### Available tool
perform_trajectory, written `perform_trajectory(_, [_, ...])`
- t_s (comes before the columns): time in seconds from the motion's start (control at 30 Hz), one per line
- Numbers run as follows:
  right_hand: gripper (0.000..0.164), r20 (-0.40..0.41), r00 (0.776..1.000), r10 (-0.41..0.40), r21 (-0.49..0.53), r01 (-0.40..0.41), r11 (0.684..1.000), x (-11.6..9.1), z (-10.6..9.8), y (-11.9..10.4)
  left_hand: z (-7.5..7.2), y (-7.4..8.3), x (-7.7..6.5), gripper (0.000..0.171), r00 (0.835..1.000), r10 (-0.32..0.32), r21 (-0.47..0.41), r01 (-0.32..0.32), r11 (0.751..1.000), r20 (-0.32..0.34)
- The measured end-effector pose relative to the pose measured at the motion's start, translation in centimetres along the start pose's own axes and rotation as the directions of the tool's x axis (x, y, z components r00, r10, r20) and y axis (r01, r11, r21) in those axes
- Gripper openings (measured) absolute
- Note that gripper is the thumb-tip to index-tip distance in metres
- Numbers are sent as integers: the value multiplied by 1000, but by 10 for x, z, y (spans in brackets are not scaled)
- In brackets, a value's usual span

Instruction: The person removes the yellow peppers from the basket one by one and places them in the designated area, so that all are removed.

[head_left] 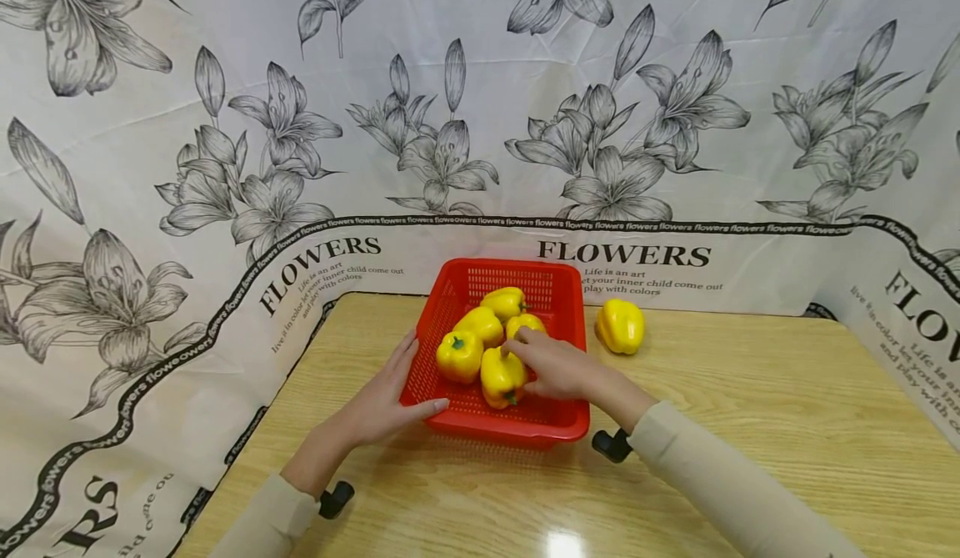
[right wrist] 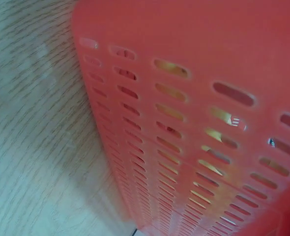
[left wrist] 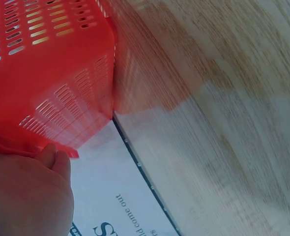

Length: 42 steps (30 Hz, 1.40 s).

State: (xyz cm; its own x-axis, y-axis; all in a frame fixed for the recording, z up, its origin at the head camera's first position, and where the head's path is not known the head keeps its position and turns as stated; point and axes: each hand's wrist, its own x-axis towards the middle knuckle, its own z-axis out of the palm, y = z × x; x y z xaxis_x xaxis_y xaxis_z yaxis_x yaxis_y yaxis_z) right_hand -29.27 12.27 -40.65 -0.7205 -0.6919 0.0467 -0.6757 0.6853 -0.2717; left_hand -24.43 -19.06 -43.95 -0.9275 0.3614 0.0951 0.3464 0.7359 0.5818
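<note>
A red perforated plastic basket (head_left: 517,434) stands on the table with several yellow bell peppers in it. My left hand (head_left: 381,401) holds its left rim, the thumb lying over the front left part. In the left wrist view the fingers (left wrist: 61,164) curl at the rim. Inside the basket, my right hand (head_left: 557,366) grips the front yellow bell pepper (head_left: 498,379), whose green stem points toward me. Another bell pepper (head_left: 459,355) lies left of it, and one behind is partly covered by the right hand. The basket wall (right wrist: 194,29) hides the right hand in its wrist view.
One more yellow bell pepper (head_left: 621,326) lies on the wooden table (head_left: 750,424), right of the basket near the back edge. A white curtain (head_left: 480,158) printed with flowers hangs behind and along the sides of the table.
</note>
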Motion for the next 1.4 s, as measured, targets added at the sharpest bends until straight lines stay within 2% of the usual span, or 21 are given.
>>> perform_trajectory(0.13, [50,7,1000,-6,8,6,1000,1,0,0,0,-1,1,118,1000,0,-4,0,1000,1])
perform_trajectory(0.27, [54,32,999,23,27,-24,999,2,-1,-1,0,-1,1,118,1000,-3,-9,3,1000,3])
perform_trajectory(0.47, [66,102,993,58,-51,-53,997,2,-1,-5,-1,-1,0,117,1000,-2,-14,2,1000,4])
perform_trajectory(0.73, [81,134,990,52,-110,-37,993,0,2,-3,0,-1,1,116,1000,8,-13,-8,1000,-3])
perform_trajectory(0.97, [72,118,993,-5,-85,15,996,-1,3,-3,0,-1,0,117,1000,5,-12,-5,1000,-1])
perform_trajectory(1.4, [65,135,991,11,-37,-6,999,-1,1,-4,0,-1,1,116,1000,20,-24,-20,1000,2])
